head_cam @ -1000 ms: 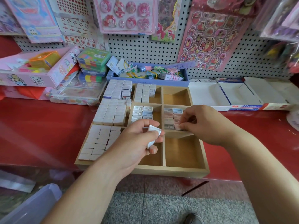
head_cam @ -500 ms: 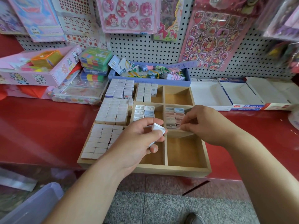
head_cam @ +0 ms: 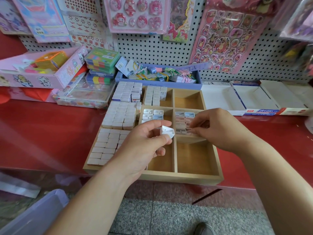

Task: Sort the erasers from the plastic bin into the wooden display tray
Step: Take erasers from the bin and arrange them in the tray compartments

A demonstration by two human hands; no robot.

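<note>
1 white eraser (head_cam: 167, 132) is pinched by the thumb and fingers of the left hand (head_cam: 144, 146), above the wooden tray (head_cam: 179, 178). The fingers of the right hand (head_cam: 218, 129) are bent onto the erasers (head_cam: 180, 120) at the tray's middle right; whether 1 is gripped cannot be told.

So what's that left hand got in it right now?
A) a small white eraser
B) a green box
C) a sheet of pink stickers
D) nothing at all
A: the left hand pinches a small white eraser between thumb and fingers, above the wooden tray.
</note>
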